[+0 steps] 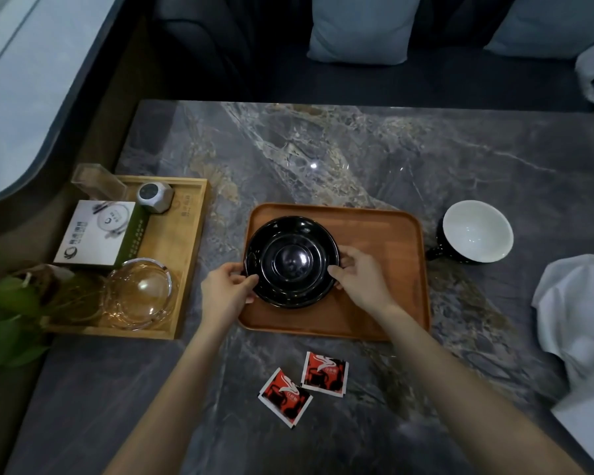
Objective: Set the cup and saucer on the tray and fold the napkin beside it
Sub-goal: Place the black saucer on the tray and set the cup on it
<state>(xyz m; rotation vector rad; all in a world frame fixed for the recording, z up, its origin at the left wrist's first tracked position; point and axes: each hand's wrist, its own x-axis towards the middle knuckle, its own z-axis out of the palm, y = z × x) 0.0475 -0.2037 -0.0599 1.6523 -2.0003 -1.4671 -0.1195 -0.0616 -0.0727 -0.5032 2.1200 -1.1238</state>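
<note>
Black glazed saucer (291, 262) on the left part of the wooden tray (384, 269), pinched at opposite rims by left hand (225, 289) and right hand (360, 274), thumbs on top, fingers curled under. Probably stiff, slick, chippable: best held by the rim with 2 hands. Cup (474, 231) off-tray at right, likely liftable by its handle. Soft white napkin (576, 303) far right, unfolded.

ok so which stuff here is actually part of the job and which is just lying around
Part of the job:
saucer, held by left hand and right hand
tray
cup
napkin

Just lying about:
two red sachets
bamboo tray with box, glass bowl
plant
</note>
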